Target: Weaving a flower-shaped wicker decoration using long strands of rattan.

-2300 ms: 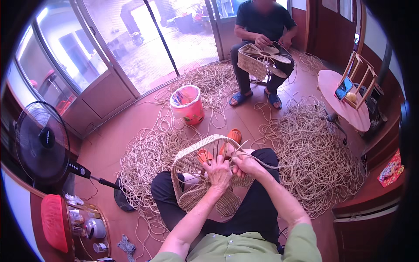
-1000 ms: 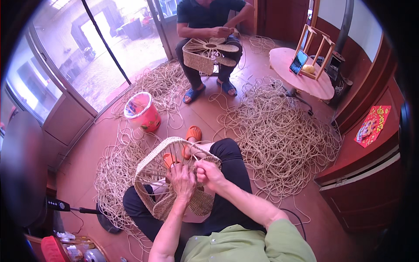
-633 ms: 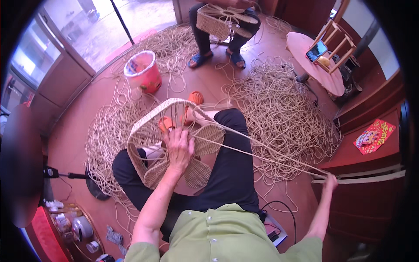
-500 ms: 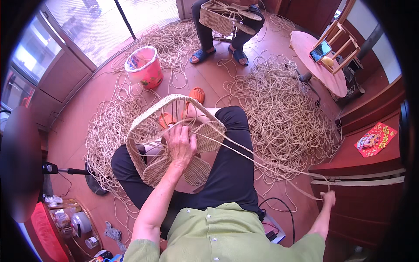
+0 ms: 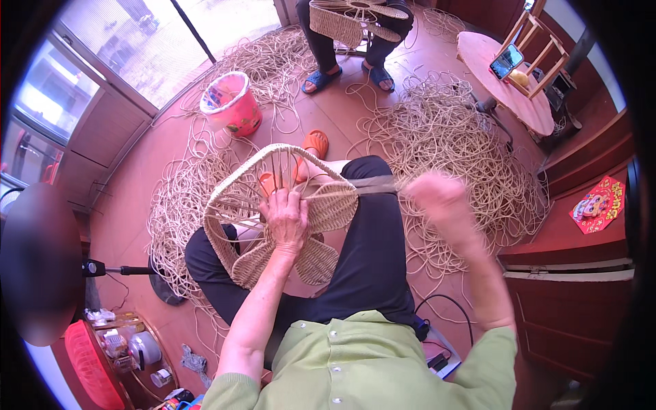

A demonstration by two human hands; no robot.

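Observation:
Across my lap rests a partly woven straw-coloured piece (image 5: 321,263), with petal-shaped panels and a rounded rim joined by bare cords. My left hand (image 5: 283,215) is closed over its middle, where the cords and panels meet; its fingertips are partly hidden. Off to the right, my right hand (image 5: 437,195) is a motion-smeared fist. Taut rope strands (image 5: 376,184) run from it back to the woven piece, above my right thigh.
Heaps of loose rope (image 5: 451,157) lie right and left of my legs. Ahead stands a pink bucket (image 5: 236,113). Another person sits at the far side with a similar woven piece (image 5: 355,24). A round table (image 5: 506,89) holds a phone; a dark cabinet (image 5: 574,321) borders the right.
My right hand has swung in from the far right toward the woven piece, and the strands between them are shorter. My left hand stays at the middle of the piece.

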